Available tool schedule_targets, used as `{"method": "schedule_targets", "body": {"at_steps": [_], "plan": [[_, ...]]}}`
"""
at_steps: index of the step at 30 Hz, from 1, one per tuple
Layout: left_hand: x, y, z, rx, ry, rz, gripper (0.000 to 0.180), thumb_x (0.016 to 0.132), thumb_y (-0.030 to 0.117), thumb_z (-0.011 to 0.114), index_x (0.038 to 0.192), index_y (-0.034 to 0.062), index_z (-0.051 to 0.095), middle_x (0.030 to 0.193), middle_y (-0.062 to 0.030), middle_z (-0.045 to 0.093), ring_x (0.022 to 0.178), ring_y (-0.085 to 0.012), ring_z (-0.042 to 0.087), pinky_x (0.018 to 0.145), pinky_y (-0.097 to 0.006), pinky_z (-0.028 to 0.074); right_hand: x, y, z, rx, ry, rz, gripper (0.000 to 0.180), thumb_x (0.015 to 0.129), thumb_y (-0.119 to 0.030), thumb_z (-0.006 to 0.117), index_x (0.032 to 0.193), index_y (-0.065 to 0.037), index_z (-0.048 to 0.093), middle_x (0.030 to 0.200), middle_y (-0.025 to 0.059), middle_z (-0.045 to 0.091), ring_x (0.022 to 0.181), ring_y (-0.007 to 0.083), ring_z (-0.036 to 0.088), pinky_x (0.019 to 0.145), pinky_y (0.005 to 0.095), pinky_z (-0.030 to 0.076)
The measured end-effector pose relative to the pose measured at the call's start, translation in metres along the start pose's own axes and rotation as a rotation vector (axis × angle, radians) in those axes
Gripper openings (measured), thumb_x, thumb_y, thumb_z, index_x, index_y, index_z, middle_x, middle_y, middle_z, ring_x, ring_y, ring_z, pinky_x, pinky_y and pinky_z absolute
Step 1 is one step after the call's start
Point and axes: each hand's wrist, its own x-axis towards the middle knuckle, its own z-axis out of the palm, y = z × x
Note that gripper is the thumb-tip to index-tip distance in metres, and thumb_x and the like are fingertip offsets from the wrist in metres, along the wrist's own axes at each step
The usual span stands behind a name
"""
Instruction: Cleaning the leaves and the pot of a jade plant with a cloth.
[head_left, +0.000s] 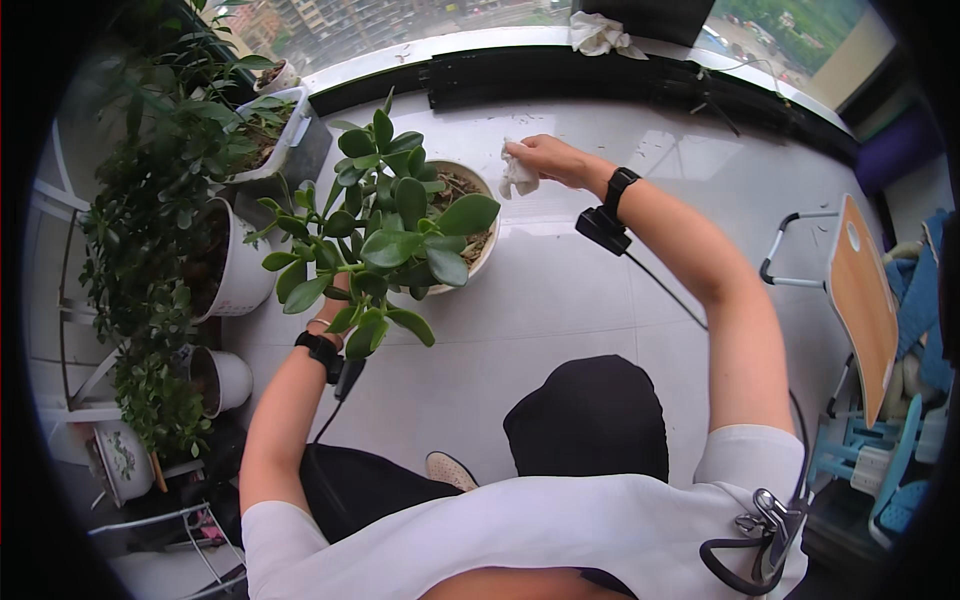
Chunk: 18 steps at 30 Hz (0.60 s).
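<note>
From my end I see the potted plant between the two hands; its round pot stands on the pale tiled floor, below and left of the right hand and apart from it; that hand pinches a crumpled white cloth in its fingertips, just beside the pot's rim; the left hand reaches in at the plant's near left side, where leaves cover most of it, so I cannot tell whether it is spread or gripping.

Those leaves block my view of the pot's left side; further left, a rectangular planter and a large white pot crowd close to the foliage; a folding table stands well off to the right.

I count one plant between the hands, one cloth held, one second white cloth by the window, one rectangular planter and one folding table.
</note>
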Motion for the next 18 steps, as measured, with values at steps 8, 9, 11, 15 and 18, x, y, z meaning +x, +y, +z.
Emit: {"method": "schedule_targets", "body": {"at_steps": [8, 9, 11, 15, 18], "plan": [[-0.002, -0.025, 0.097, -0.523, 0.523, 0.088, 0.034, 0.094, 0.028, 0.051, 0.122, 0.0102, 0.049, 0.123, -0.009, 0.052, 0.111, -0.0274, 0.052, 0.085, -0.047, 0.05, 0.061, 0.038, 0.063, -0.107, 0.147, -0.311, 0.036, 0.092, -0.026, 0.041, 0.096, 0.006, 0.056, 0.087, 0.0265, 0.061, 0.083, 0.0363, 0.06, 0.075, 0.0412, 0.046], [0.0, -0.02, 0.113, -0.533, 0.524, 0.056, 0.035, 0.095, 0.03, 0.048, 0.123, 0.0087, 0.046, 0.124, -0.01, 0.05, 0.107, -0.0281, 0.053, 0.085, -0.049, 0.05, 0.059, 0.046, 0.064, -0.091, 0.151, -0.3, 0.036, 0.092, -0.026, 0.041, 0.096, 0.006, 0.056, 0.087, 0.0265, 0.061, 0.083, 0.0363, 0.06, 0.075, 0.0412, 0.046], [-0.002, 0.006, 0.144, -0.488, 0.612, -0.094, 0.034, 0.096, 0.03, 0.046, 0.122, 0.0082, 0.046, 0.122, -0.0099, 0.05, 0.106, -0.0276, 0.054, 0.085, -0.048, 0.051, 0.043, 0.05, 0.075, -0.146, 0.335, -0.411, 0.033, 0.092, -0.023, 0.04, 0.095, 0.007, 0.052, 0.085, 0.0329, 0.057, 0.087, 0.0464, 0.056, 0.078, 0.0471, 0.044], [-0.002, 0.03, 0.173, -0.572, 0.669, -0.22, 0.034, 0.098, 0.032, 0.04, 0.122, 0.0085, 0.043, 0.12, -0.0085, 0.051, 0.103, -0.0238, 0.056, 0.083, -0.04, 0.053, -0.003, 0.056, 0.11, -0.097, 0.373, -0.318, 0.031, 0.094, -0.019, 0.039, 0.114, 0.005, 0.042, 0.103, 0.032, 0.056, 0.099, 0.047, 0.052, 0.087, 0.0468, 0.041], [0.007, 0.042, 0.185, -0.673, 0.676, -0.168, 0.037, 0.098, 0.035, 0.039, 0.124, 0.0099, 0.041, 0.122, -0.0077, 0.05, 0.104, -0.0224, 0.056, 0.083, -0.037, 0.053, -0.053, 0.068, 0.145, 0.157, 0.535, -0.422, 0.036, 0.095, -0.016, 0.039, 0.125, 0.004, 0.036, 0.111, 0.03, 0.053, 0.104, 0.0451, 0.051, 0.088, 0.0455, 0.041]]}}
